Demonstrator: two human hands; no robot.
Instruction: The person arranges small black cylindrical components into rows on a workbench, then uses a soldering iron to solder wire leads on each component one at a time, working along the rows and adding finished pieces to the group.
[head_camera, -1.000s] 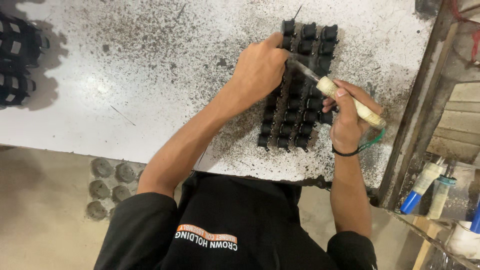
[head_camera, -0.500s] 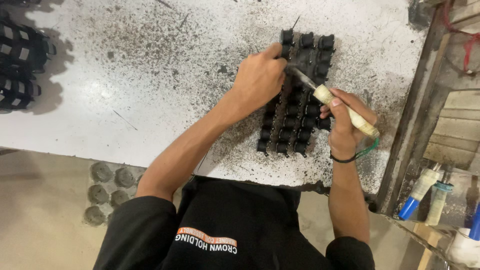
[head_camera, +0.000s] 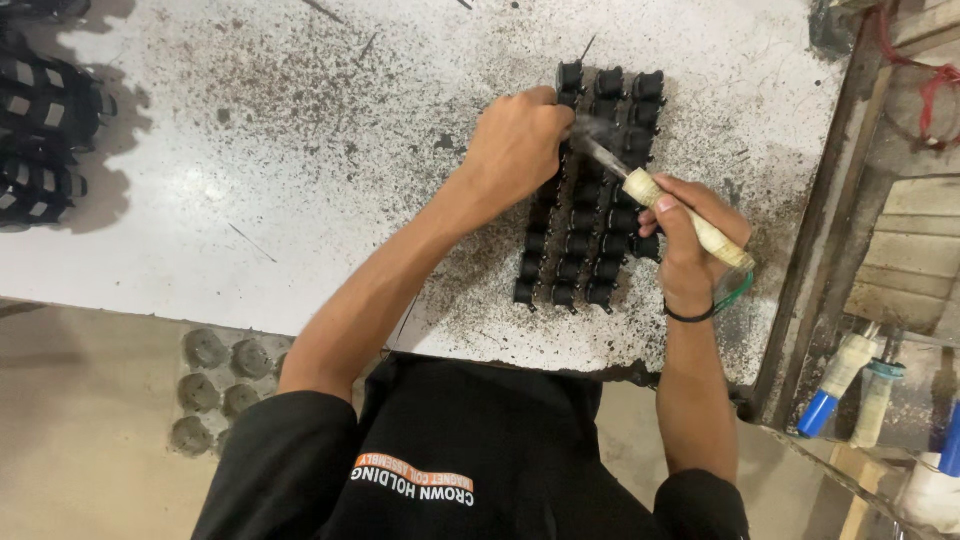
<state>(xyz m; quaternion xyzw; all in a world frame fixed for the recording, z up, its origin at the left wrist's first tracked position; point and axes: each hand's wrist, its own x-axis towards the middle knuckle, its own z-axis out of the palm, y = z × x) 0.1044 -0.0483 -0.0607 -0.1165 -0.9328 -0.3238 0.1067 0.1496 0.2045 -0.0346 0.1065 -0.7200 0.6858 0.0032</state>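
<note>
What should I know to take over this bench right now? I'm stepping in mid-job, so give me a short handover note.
Left hand: pressed on the upper left of the block of small black parts, steadying it on the speckled white table.
Right hand: gripping a brush with a pale wrapped handle; its tip is at the upper rows, next to the left hand.
Done: cannot tell which rows have been brushed.
Left: probably the rest of the block. More dark parts sit at the table's far left edge.
</note>
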